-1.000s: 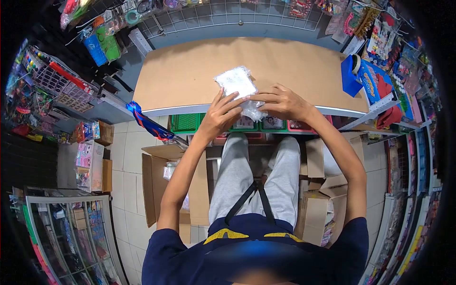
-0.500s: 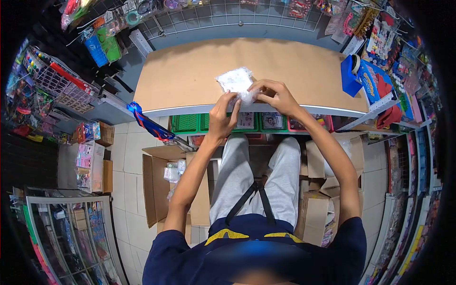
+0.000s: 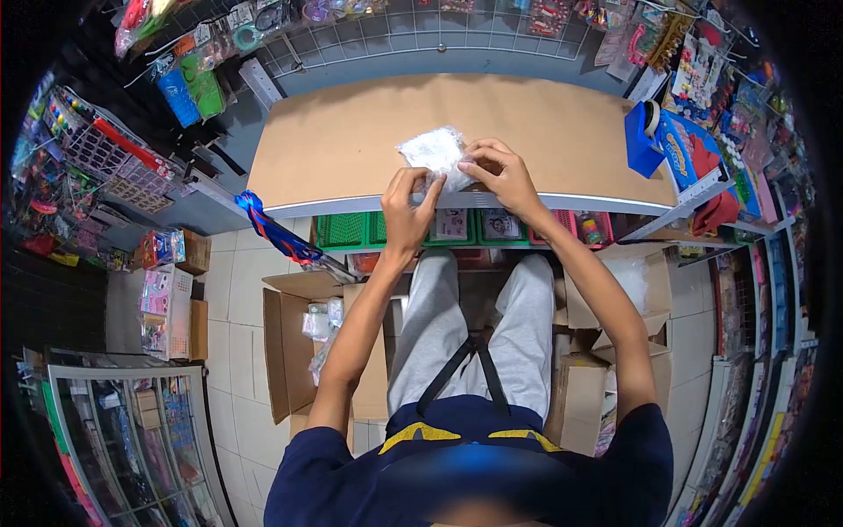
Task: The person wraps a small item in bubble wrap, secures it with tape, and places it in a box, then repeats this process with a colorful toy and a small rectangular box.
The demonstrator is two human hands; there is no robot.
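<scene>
A white packet wrapped in clear plastic or bubble wrap (image 3: 433, 149) lies near the front edge of the brown tabletop (image 3: 334, 132). My left hand (image 3: 408, 206) pinches the near left part of its wrapping between thumb and fingers. On the near right side, my right hand (image 3: 500, 174) has thumb and fingertips closed on the same wrapping. What is inside the packet cannot be made out.
At the table's right end stand a blue tape dispenser (image 3: 645, 140) and a blue box (image 3: 689, 149). Green baskets (image 3: 341, 230) sit under the tabletop. Open cardboard boxes (image 3: 285, 342) flank my legs, the left one holding wrapped packets (image 3: 318, 323). Hanging goods line the wall grid.
My right hand has shifted slightly left, its fingers nearer the packet. The plastic between my hands is flatter and spread a little more.
</scene>
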